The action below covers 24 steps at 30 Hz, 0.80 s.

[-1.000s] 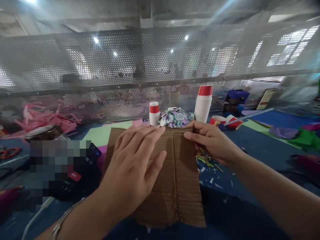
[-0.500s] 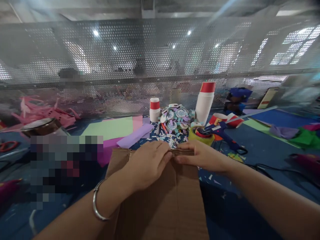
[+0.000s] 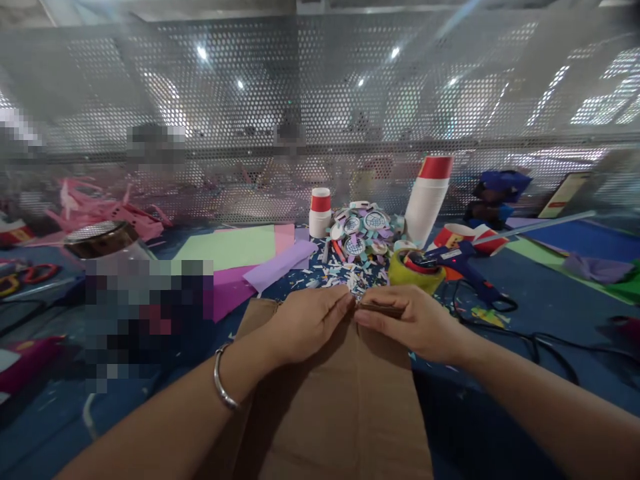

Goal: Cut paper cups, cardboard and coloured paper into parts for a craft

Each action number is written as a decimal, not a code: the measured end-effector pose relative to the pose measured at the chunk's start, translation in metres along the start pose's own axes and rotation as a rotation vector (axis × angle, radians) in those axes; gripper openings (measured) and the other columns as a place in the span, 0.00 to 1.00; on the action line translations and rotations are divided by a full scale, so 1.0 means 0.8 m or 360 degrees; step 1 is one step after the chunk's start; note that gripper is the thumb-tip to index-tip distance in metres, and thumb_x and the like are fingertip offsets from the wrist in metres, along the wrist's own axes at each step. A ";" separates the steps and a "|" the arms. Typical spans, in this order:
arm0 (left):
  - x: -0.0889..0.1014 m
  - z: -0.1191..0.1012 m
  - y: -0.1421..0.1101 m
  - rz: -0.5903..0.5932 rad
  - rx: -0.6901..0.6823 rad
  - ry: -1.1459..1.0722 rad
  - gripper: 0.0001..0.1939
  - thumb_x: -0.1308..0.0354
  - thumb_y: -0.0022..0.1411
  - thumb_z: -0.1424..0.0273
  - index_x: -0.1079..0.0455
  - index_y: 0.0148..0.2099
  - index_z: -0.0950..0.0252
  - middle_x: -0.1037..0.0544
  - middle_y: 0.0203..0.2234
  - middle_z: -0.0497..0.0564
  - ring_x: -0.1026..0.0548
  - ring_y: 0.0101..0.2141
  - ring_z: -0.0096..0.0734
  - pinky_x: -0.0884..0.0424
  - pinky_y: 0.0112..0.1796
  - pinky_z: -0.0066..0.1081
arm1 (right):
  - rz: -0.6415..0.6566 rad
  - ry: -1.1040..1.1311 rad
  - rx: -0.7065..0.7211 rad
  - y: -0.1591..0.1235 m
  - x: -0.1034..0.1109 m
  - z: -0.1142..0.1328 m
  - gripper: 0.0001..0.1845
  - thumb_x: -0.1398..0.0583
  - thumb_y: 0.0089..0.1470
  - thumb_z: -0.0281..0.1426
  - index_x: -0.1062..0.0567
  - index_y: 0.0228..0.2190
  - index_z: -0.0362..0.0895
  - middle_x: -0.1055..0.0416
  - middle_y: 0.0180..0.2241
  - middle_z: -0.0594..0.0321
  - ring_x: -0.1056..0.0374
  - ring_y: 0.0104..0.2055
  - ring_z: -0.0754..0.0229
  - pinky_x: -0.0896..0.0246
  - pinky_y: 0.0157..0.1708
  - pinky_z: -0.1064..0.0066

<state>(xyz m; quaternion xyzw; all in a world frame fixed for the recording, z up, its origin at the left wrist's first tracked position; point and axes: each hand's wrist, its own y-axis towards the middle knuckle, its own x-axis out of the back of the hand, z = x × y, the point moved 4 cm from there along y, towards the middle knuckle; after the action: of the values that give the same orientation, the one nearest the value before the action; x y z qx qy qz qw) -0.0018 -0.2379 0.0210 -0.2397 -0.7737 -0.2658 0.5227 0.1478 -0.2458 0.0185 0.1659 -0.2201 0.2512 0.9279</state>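
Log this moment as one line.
left hand: pinching brown corrugated cardboard sheet, far edge | right hand: pinching same edge | nearby: dark-blue glue gun

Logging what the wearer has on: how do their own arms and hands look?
Both hands, left and right, are bare, without gloves. The forearms show no sleeves. A shiny silver bangle, narrow and rounded, circles the left wrist.

No text, brand or number is legible. Blue glue gun: pale label on the body, print too small to read. Red paper cup near it: yellow marking, possibly lettering, unreadable. Red container at far left: yellow marking, unreadable. Magenta tool at left: white patch, nothing legible.
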 end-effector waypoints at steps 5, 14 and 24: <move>0.003 0.004 0.000 -0.0066 0.0071 0.0092 0.19 0.65 0.72 0.62 0.35 0.39 0.62 0.24 0.31 0.51 0.26 0.31 0.36 0.34 0.33 0.34 | 0.0040 0.0381 -0.0252 -0.001 -0.004 -0.016 0.13 0.36 0.51 0.40 0.27 0.28 0.43 0.33 0.26 0.66 0.39 0.29 0.63 0.44 0.28 0.73; 0.013 -0.006 -0.005 -0.0091 0.0009 0.0263 0.17 0.64 0.71 0.63 0.38 0.35 0.62 0.25 0.27 0.50 0.27 0.28 0.35 0.37 0.30 0.32 | 0.0197 0.0794 -0.0393 -0.010 -0.016 -0.012 0.14 0.31 0.45 0.37 0.24 0.31 0.41 0.25 0.31 0.64 0.32 0.34 0.61 0.37 0.36 0.71; 0.013 -0.007 -0.002 -0.0004 -0.0027 0.0155 0.18 0.64 0.72 0.62 0.37 0.36 0.62 0.23 0.29 0.49 0.26 0.29 0.33 0.38 0.29 0.31 | 0.0057 -0.0116 0.0076 -0.020 -0.010 0.019 0.18 0.42 0.57 0.36 0.36 0.18 0.44 0.47 0.18 0.70 0.51 0.22 0.67 0.52 0.21 0.73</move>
<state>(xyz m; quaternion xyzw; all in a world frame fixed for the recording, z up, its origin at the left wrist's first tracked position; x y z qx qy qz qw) -0.0028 -0.2417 0.0320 -0.2301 -0.7453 -0.2844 0.5573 0.1457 -0.2686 0.0241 0.1930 -0.2506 0.2667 0.9104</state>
